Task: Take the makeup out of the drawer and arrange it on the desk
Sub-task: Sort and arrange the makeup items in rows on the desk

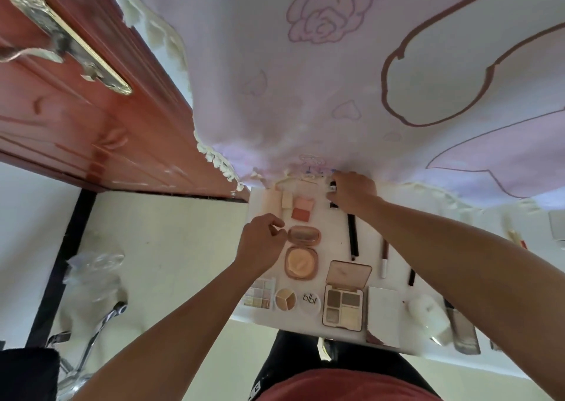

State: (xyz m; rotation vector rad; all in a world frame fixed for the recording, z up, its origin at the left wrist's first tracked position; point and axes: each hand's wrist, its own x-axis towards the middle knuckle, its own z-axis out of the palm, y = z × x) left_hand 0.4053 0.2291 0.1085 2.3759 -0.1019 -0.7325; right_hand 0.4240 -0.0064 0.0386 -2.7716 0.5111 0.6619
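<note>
Below pink curtain [275, 110], cluttered white desk [334, 241]

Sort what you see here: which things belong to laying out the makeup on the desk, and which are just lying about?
Belonging: blush palette, powder compact, brown eyeshadow palette, pastel palette, black pencil, black tube gripped by the right hand, white desk.
Lying about: wooden door, pink flowered cloth, plastic bag on the floor.

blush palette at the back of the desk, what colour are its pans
The blush palette shows pale pink and coral pans; head view.
</note>
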